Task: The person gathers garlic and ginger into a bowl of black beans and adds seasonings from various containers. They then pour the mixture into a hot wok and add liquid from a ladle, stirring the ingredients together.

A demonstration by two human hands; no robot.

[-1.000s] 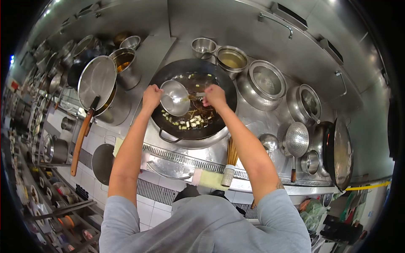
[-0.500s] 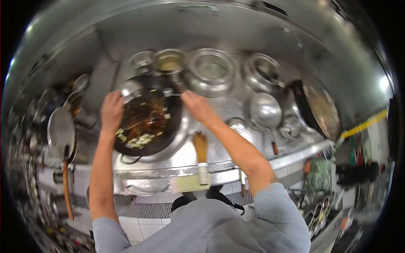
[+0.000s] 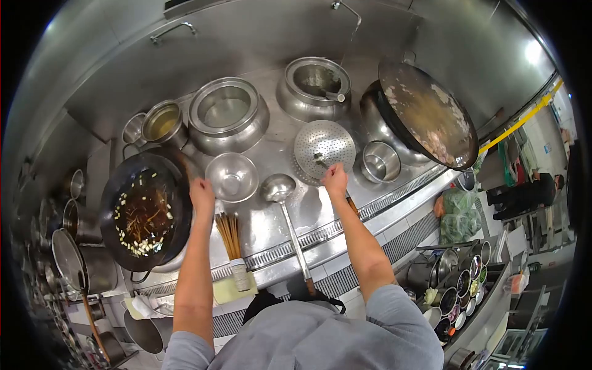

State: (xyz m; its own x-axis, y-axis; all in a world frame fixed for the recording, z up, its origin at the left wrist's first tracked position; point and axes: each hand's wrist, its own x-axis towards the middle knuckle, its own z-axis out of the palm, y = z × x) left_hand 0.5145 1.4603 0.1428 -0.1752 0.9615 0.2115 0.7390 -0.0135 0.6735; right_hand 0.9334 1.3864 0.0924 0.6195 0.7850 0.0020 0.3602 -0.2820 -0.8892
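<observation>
Change first: a second ago both hands work over the dark wok (image 3: 145, 213), the left one carrying a round steel bowl (image 3: 231, 177) above the broth. Now the view has swung right and both hands are out of the wok. It sits untouched at the left of the counter (image 3: 277, 231), with dark liquid and pale diced bits in it. We read this as the stirring or dosing in the wok being paused, with the work moved to the tools beside it. The left hand (image 3: 202, 192) is now just right of the wok rim, touching the left edge of the steel bowl, which sits between the wok and the ladle (image 3: 279, 188). Its fingers are curled shut, but we cannot tell at this angle whether they grip the bowl or a handle under it. The right hand (image 3: 336, 179) has crossed to the perforated strainer (image 3: 324, 148), which lies face up on the counter behind the ladle, in front of the big pots (image 3: 228, 114). Its fingers are wrapped closed on the strainer handle just below the disc. The ladle lies free, handle toward us. A bamboo brush (image 3: 231, 237) lies near the left forearm, and a second wok (image 3: 428, 114) leans tilted at the right.
</observation>
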